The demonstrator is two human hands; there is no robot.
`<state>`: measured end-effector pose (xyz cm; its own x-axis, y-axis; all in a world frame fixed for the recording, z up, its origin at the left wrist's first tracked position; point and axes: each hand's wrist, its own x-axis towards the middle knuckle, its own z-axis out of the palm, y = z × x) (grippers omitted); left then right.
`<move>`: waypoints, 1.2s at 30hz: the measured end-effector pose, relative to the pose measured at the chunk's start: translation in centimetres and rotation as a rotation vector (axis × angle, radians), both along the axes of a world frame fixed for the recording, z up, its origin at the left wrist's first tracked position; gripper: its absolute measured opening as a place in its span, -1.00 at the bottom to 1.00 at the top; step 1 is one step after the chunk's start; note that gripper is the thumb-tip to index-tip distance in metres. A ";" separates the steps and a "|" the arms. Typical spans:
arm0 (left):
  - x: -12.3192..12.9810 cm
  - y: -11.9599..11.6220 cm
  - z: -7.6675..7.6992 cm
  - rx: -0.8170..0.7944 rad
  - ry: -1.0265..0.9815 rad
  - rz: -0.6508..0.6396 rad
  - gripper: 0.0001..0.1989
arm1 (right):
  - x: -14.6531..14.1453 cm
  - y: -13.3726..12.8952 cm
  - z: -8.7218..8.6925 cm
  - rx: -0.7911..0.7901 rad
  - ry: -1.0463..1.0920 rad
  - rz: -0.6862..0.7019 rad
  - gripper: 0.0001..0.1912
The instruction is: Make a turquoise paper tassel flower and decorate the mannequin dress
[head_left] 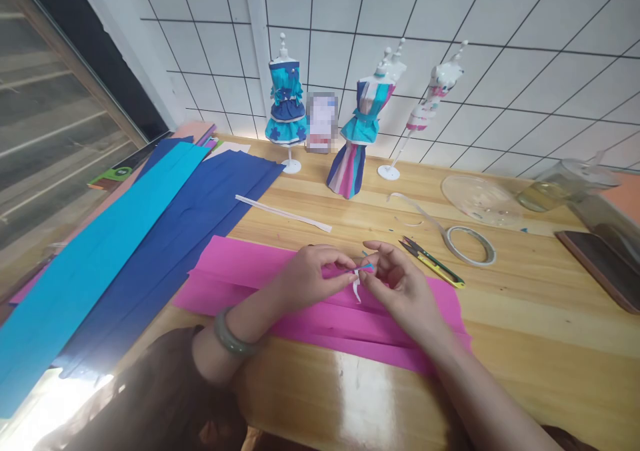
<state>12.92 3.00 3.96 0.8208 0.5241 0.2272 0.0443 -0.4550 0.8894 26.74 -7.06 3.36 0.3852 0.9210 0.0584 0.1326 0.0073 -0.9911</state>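
My left hand point(315, 274) pinches the dark end of a small blue piece point(369, 266), likely crepe paper, between thumb and fingertips. Close by on the right, the thumb and forefinger of my right hand point(400, 281) are closed at the piece's other end, by a thin curled white strip point(357, 289) that hangs down. Whether the right fingers grip the strip or the blue piece I cannot tell. Both hands are just above a folded pink crepe paper sheet point(240, 257) on the wooden table.
Dark blue crepe paper point(200, 217) and turquoise crepe paper point(125, 211) lie left. Yellow-black thread snips point(435, 264), a tape roll point(470, 245) and a phone point(600, 267) are right. Dressed mini mannequins point(285, 104) stand behind, near a clear dish point(480, 197) and a white strip point(283, 212).
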 end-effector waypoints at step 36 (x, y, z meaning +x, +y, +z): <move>0.5 -1.2 -0.7 0.756 -0.178 0.142 -0.91 | 0.4 0.6 -0.9 -0.003 0.331 -0.190 -0.58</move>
<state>13.45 1.84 3.29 0.6751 0.2724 0.6856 0.0332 -0.9396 0.3407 27.15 -6.49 2.42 0.5466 0.8314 -0.1003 -0.1964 0.0108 -0.9805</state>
